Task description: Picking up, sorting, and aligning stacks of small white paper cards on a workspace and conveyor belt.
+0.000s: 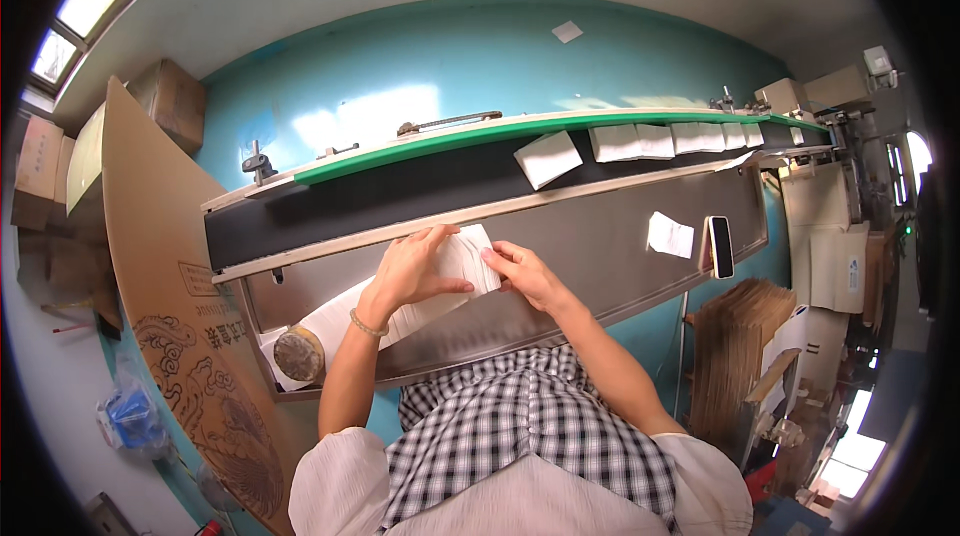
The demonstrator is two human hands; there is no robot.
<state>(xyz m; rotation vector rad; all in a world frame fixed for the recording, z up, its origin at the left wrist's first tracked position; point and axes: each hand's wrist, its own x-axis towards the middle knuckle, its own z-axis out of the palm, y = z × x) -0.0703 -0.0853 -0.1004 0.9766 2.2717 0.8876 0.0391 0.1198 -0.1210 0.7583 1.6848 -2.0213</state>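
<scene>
My left hand [408, 274] lies across a row of white folded paper sheets, probably tissues, with its fingers over the far side and its thumb on the near side. At the right end of that row my right hand [527, 276] pinches the edge of the tissue stack [466, 258], thumb on top and fingers curled beside it. The row [335, 321] runs down to the left, partly hidden by my left forearm. A round, stone-like block [298, 353] stands against its left end. All of this rests on a brown metal tray table [590, 236].
Beyond the table runs a black conveyor belt [400, 211] with a green rail, carrying several white tissue bundles [640, 142]. Loose white paper [670, 235] and a phone [721, 247] lie at the right. A large cardboard sheet [170, 286] stands left; stacked flat cardboard [740, 356] stands right.
</scene>
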